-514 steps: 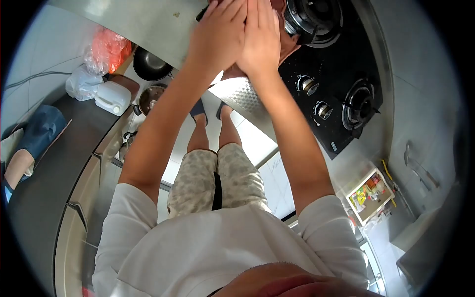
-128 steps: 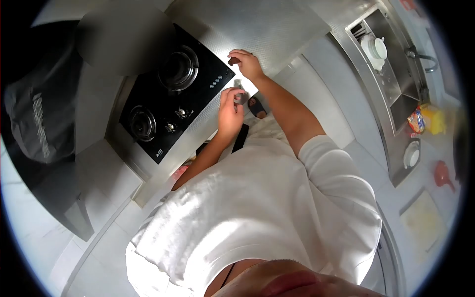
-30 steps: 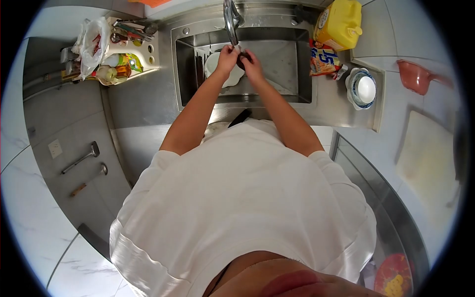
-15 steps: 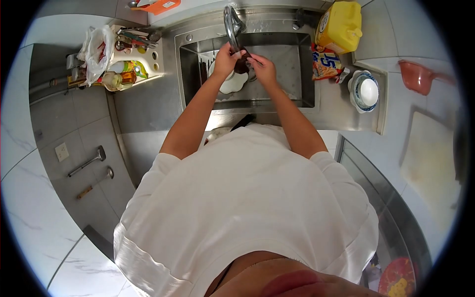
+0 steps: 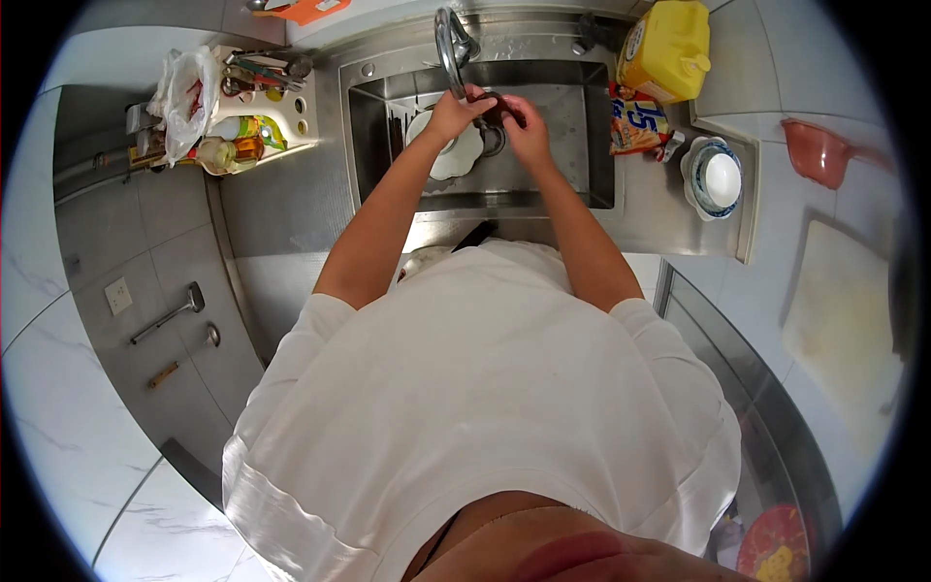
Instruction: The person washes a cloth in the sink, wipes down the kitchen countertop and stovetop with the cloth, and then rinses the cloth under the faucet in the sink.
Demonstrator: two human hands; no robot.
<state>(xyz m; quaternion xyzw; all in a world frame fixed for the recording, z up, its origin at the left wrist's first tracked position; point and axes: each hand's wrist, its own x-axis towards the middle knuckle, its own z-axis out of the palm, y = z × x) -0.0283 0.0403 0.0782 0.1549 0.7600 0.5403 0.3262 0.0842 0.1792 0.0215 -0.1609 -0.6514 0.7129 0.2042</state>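
Observation:
Over the sink (image 5: pixel 572 194) a dark brown cloth (image 5: pixel 498 109) is stretched between my two hands. My left hand (image 5: pixel 458 113) grips its left side, close beside the curved faucet (image 5: pixel 447 48). The right side of the cloth is pinched in the fingers of my right hand (image 5: pixel 526 128). White scalloped dishes (image 5: pixel 456 163) lie in the sink below my left hand, partly covered by it. The round drain (image 5: pixel 494 143) shows just under the cloth. Whether water runs from the faucet cannot be made out.
A yellow jug (image 5: pixel 667 50) and an orange and blue packet (image 5: pixel 637 124) stand right of the sink, near stacked bowls (image 5: pixel 716 178). At the left is a white rack (image 5: pixel 294 107) with bottles and utensils. A red dipper (image 5: pixel 817 152) hangs on the right wall.
Since the earlier views of the stove, the view has turned to the sink. In the last half second the cloth and my right hand shifted slightly right, and the cloth now spans sideways between both hands.

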